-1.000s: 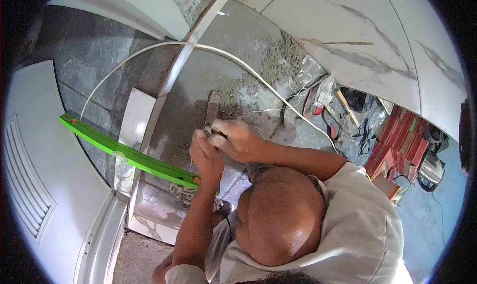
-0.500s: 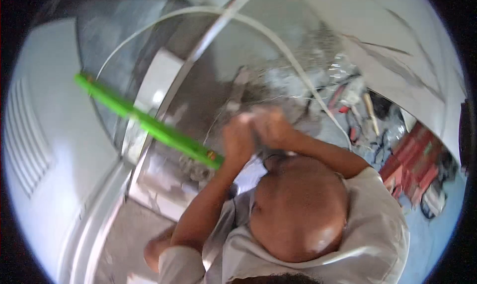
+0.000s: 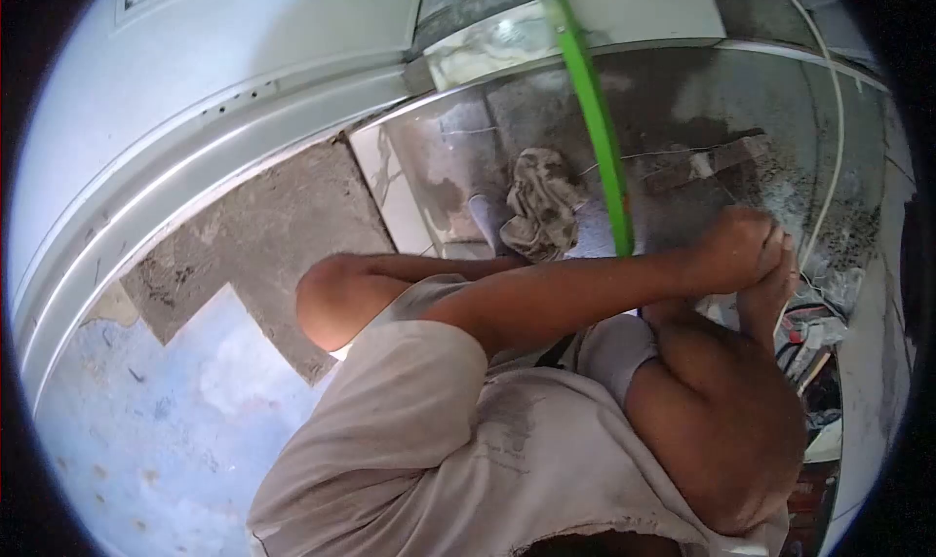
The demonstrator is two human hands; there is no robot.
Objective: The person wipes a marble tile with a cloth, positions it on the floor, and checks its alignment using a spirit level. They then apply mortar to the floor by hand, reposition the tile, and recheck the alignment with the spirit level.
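Turning since earlier, your view is now concealing whatever your meeting left hand [image 3: 733, 249] and right hand [image 3: 768, 292] are holding: contents undeterminable, green bar [image 3: 596, 104] lying left of grip.

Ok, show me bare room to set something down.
Most room is on the pale floor at lower left, between the door frame, cement patch and shirt. The cement patch, between door frame and bent knee, also looks open. Crowded: the middle and right, with crumpled cloth, green bar, left hand, right hand, white cable and clutter.
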